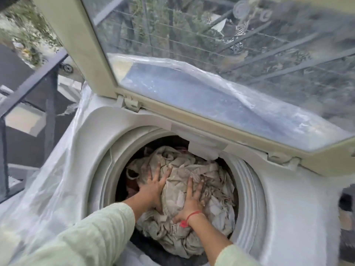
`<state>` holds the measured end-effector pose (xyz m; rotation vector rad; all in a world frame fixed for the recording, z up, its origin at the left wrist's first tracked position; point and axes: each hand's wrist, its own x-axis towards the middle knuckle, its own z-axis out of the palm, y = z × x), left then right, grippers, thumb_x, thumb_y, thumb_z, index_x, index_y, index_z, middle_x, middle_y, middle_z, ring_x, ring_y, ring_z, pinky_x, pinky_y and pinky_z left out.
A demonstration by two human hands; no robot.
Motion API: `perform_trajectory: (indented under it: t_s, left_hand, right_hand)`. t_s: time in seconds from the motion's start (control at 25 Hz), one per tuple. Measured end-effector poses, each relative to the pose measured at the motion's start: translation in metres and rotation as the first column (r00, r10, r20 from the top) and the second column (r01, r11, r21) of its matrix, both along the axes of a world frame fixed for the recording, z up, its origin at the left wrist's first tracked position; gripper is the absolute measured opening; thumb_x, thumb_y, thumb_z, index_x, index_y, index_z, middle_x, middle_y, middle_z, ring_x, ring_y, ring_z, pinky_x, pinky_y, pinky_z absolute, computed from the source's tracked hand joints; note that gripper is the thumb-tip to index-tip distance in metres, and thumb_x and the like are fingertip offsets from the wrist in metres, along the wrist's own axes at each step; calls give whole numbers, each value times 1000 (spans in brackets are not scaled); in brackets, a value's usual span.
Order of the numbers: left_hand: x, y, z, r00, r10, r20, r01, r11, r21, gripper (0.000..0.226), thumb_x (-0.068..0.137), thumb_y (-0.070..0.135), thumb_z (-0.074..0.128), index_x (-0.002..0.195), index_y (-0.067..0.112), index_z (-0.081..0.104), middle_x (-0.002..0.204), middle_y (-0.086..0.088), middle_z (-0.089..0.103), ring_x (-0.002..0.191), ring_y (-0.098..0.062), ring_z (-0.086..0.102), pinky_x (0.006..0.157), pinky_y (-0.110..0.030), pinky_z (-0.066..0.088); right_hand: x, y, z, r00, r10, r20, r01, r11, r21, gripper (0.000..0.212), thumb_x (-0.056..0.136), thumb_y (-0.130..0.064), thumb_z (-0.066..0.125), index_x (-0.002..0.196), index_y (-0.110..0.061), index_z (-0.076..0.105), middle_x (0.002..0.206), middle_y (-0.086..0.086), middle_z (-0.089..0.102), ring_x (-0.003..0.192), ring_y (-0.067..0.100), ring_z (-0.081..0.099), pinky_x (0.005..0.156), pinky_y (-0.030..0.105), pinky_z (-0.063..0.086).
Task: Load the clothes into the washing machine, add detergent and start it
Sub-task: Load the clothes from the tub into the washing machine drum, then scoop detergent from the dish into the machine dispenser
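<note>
Two arms in pale green sleeves reach forward into a top-loading washing machine. Both hands lie flat on a heap of crumpled beige clothes that fills the round drum almost to its rim. The left hand presses on the left slope of the heap with fingers spread and straight. The right hand presses just beside it, nearer the middle, also with fingers spread and gripping nothing. A red thread bracelet circles the right wrist. Under the beige cloth at the drum's left edge sits what may be a reddish garment, too shadowed to make out.

A clear plastic sheet drapes over the machine's left side. Behind the drum, the glass-panelled lid stands raised on its hinges. To the far left runs a dark metal railing, with blurred greenery beyond it.
</note>
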<state>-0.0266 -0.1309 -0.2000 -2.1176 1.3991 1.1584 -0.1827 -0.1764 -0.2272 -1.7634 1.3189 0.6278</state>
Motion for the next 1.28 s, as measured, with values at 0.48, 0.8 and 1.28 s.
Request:
perform_trajectory:
  t_s: [0.48, 0.8, 1.28]
  left_hand:
    - [21, -32, -77, 983, -10, 183, 4, 999, 32, 143, 64, 48, 80, 118, 32, -52, 128, -15, -54, 137, -45, -23, 110, -64, 4]
    - [4, -14, 14, 999, -5, 39, 1, 996, 88, 139, 59, 48, 82, 140, 35, -30, 155, -13, -21, 143, -39, 8, 112, -51, 27]
    - [-130, -12, 216, 900, -340, -273, -69, 508, -859, 52, 76, 57, 49, 115, 25, 59, 120, 2, 57, 125, -20, 42, 101, -35, 33]
  right_hand:
    - [40, -38, -75, 992, 111, -59, -115, 992, -58, 160, 46, -44, 89, 111, -35, -57, 111, 3, -68, 137, 42, -23, 112, 54, 5]
    - [7, -51, 38, 935, 319, -157, -321, 947, 11, 126, 62, -36, 83, 148, -21, -7, 155, 18, 4, 141, 33, 19, 113, 42, 27]
    - [-197, 39, 301, 651, -225, 725, 513, 834, -202, 32, 84, -17, 66, 112, -28, 57, 122, -5, 56, 109, 8, 55, 93, 24, 46]
